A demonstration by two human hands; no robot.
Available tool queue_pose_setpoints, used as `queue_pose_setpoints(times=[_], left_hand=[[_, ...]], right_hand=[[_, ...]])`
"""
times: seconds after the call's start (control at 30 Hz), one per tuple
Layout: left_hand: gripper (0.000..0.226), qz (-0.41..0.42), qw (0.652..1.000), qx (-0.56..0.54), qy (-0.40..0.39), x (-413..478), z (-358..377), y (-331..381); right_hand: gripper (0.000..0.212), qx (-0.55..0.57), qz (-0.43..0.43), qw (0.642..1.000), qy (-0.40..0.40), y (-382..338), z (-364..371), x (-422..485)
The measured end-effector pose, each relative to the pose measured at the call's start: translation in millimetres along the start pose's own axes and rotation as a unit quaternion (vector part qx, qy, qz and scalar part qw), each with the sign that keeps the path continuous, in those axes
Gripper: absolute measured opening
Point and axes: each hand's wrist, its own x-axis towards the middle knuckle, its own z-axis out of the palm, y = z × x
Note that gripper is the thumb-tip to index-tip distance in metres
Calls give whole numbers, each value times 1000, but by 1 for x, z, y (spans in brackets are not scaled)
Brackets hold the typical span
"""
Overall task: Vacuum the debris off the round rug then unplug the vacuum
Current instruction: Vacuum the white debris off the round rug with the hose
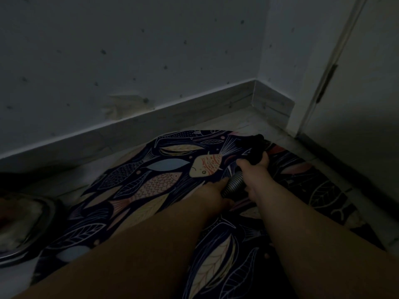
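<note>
Round rug (151, 190): dark ground printed with fish and leaves in cream, pink and pale blue, lying on a pale floor (244, 120) near the wall corner. Vacuum hose (234, 183): ribbed, grey, over the rug's far part, ending in a black nozzle (255, 152). Right hand (254, 169) grips the nozzle end; left hand (216, 190) clasps the hose just behind. Scene dim.

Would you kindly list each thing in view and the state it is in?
Rug: flat on the floor, no debris discernible in the dim light.
Vacuum hose: gripped by both hands over the rug.
Left hand: closed on the hose.
Right hand: closed on the hose's dark end.
Door: hinge visible; open or shut unclear.
</note>
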Motion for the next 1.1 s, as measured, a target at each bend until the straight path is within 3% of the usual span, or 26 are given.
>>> queue_pose_setpoints(times=[0.57,0.73,1.1], left_hand=[[72,-60,996,6,61,-86,-45,-82],[66,-91,992,-40,83,-119,-56,-111],[74,-176,970,-110,128,-186,-58,-186]], right_hand=[[86,-118,5,979,-163,23,114,-49],[88,-137,27,967,-211,38,159,-72],[86,-188,27,930,-314,73,238,-132]])
